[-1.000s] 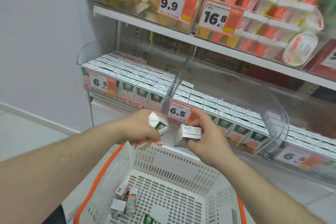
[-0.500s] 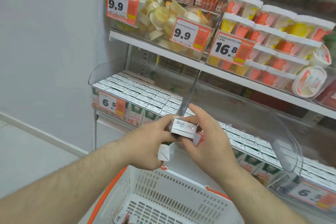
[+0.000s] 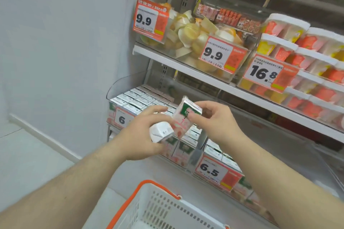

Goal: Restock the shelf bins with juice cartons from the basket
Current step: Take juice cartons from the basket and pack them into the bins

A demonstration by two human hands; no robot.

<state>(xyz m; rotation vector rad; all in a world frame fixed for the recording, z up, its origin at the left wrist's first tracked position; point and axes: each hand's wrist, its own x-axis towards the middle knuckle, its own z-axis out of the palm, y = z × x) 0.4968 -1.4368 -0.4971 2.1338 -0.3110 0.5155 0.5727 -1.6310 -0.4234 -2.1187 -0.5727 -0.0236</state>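
Hands gripping cartons, left (image 3: 143, 135) one (image 3: 161, 132), right (image 3: 217, 126) another (image 3: 186, 117), above bin (image 3: 130, 82) edge, basket (image 3: 167, 208) below.

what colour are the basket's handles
Orange, on the white basket; head view, the only one.

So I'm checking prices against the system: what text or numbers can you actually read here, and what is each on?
"9.9": left price tag on the fruit bin.
"9.9": second price tag, same upper shelf.
"16.8": tag before the tubs.
"6.5": tag on the right juice bin.
"6": left bin tag, the rest hidden by the left hand.
Fine print, barcodes and the carton in the right hand: too blurred.
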